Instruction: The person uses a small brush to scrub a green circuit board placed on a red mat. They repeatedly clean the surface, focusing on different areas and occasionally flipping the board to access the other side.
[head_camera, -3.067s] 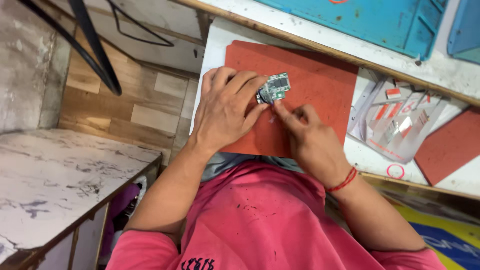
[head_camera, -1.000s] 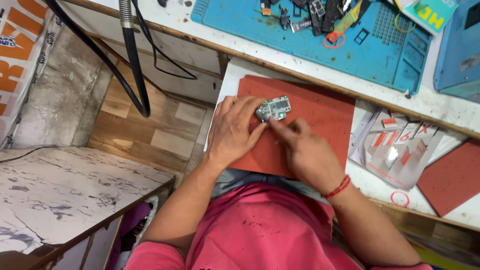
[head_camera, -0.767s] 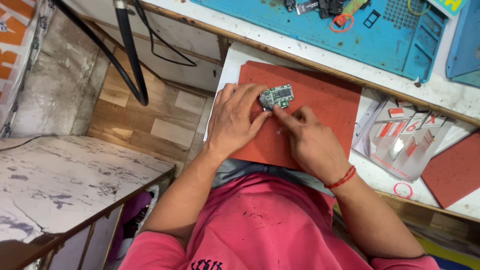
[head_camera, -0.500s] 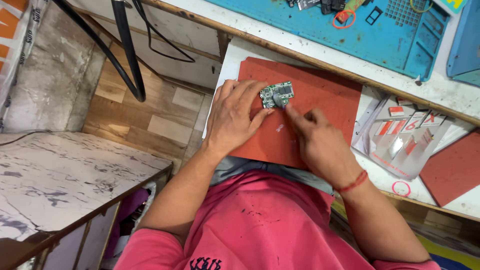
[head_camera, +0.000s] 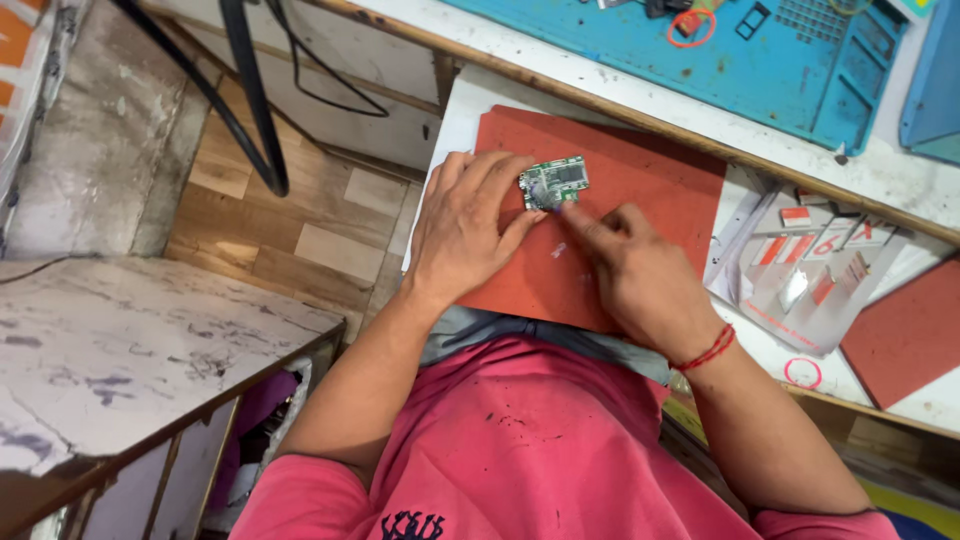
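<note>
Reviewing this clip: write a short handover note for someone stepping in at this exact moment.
Left hand: flat on the red mat, fingertips steadying the small green circuit board.
Right hand: index finger pressed at the board's lower edge; whether it holds a small tool cannot be told.
Board lies on the mat, component side up. Clear packets with red labels sit to the right, the blue work mat beyond.
Done: board positioned and held. Left: the work on the board itself.

Circuit board (head_camera: 556, 182): lower left corner hidden under the left hand (head_camera: 468, 230) fingertips; its parts too small to tell.
Right hand (head_camera: 640, 275): whatever its fingertips pinch cannot be seen.
Blue mat (head_camera: 760, 50): cut off by top edge.
</note>
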